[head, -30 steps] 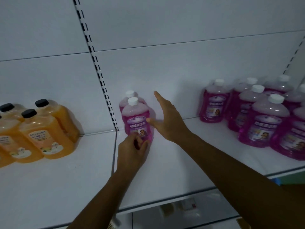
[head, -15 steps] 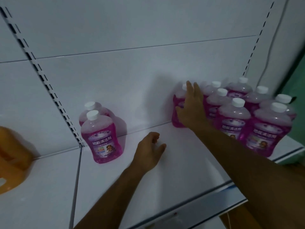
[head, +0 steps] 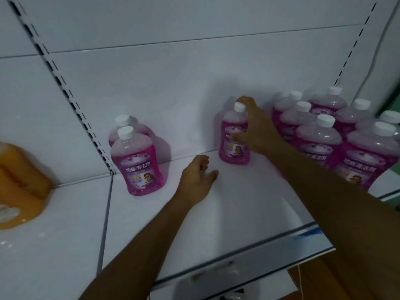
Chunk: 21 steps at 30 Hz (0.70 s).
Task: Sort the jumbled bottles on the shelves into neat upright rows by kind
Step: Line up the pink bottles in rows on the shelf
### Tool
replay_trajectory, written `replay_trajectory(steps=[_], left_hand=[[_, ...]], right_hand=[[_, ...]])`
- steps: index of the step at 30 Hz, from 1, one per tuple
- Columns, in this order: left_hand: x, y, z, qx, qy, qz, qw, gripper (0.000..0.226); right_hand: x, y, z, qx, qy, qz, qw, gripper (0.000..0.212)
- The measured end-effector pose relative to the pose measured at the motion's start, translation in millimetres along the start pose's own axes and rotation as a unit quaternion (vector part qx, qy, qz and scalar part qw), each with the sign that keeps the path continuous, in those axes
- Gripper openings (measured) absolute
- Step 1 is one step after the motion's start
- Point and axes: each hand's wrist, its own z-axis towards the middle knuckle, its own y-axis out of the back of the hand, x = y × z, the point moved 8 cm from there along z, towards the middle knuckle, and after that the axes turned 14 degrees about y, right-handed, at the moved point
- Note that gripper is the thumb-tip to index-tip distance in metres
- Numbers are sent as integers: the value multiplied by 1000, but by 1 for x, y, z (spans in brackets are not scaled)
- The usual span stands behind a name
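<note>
Right hand point(head: 257, 131) fingers round a pink bottle point(head: 232, 146), label half hidden; left hand point(head: 198, 178) loosely curled, empty

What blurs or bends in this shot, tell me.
Head view: dim, bluish light; the orange bottles at the left edge smear with motion blur; wide-angle distortion tilts the slotted upright; the right hand throws a soft shadow on the back panel.

Dim, bluish light with no glare. Soft shadows fall on the back wall point(head: 194, 83) behind the pink bottles point(head: 138, 161). Straight shelf posts bow toward the edges. The orange bottles point(head: 19, 185) at 9 o'clock are blurred.
</note>
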Motion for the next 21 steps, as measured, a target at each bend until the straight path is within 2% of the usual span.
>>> replay_trajectory(steps=[7, 9, 12, 16, 21], left_hand=[[2, 21, -40, 1, 18, -19, 1000, 73], [1, 37, -54, -25, -10, -5, 1000, 68], [4, 63, -75, -64, -35, -13, 997, 45], [13, 91, -93, -118, -31, -19, 992, 46], [10, 95, -97, -162, -57, 20, 985, 44]], right_hand=[[63, -12, -26, 81, 48, 86, 992, 80], [90, -21, -32, 113, 73, 108, 985, 82], [126, -40, -40, 150, 123, 131, 972, 80], [152, -60, -39, 158, 161, 151, 962, 76], [148, -71, -24, 152, 167, 129, 966, 76]])
